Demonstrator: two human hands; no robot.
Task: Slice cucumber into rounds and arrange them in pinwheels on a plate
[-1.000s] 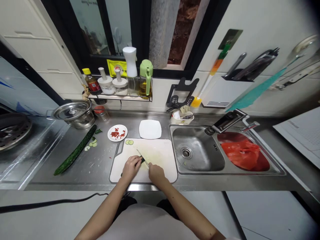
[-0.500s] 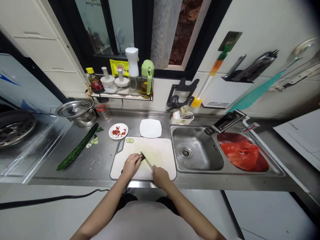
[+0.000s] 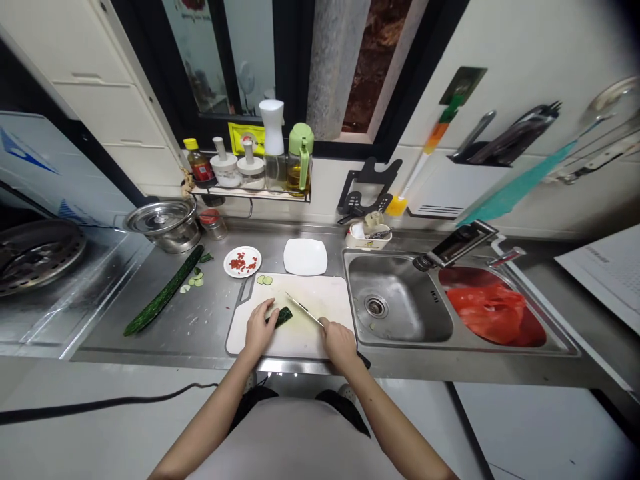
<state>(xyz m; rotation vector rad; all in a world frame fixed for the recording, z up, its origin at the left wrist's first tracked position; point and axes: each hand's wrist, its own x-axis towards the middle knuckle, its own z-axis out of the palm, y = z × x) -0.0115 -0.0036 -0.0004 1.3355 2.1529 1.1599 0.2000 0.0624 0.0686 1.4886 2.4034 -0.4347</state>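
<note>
A short dark-green cucumber piece (image 3: 284,316) lies on the white cutting board (image 3: 320,293), its near end against the thumb and fingers of my left hand (image 3: 260,328), which is closed around it. My right hand (image 3: 341,343) grips a knife (image 3: 306,311) by the handle. The blade points up and left over the board, apart from the piece. Two round cucumber slices (image 3: 265,281) rest at the board's upper left corner. Left of the board, a long whole cucumber (image 3: 165,291) lies on the steel counter, with cucumber scraps (image 3: 197,281) beside its far end.
Behind the board stand a small plate of red bits (image 3: 243,263) and a white square plate (image 3: 305,257). The sink (image 3: 400,330) is at the right, with a red plastic bag (image 3: 485,313) in its second basin. A lidded steel pot (image 3: 165,227) sits back left.
The knife has moved right, away from the cucumber piece, together with my right hand. More of the piece now shows beside my left hand. The whole view has shifted slightly.
</note>
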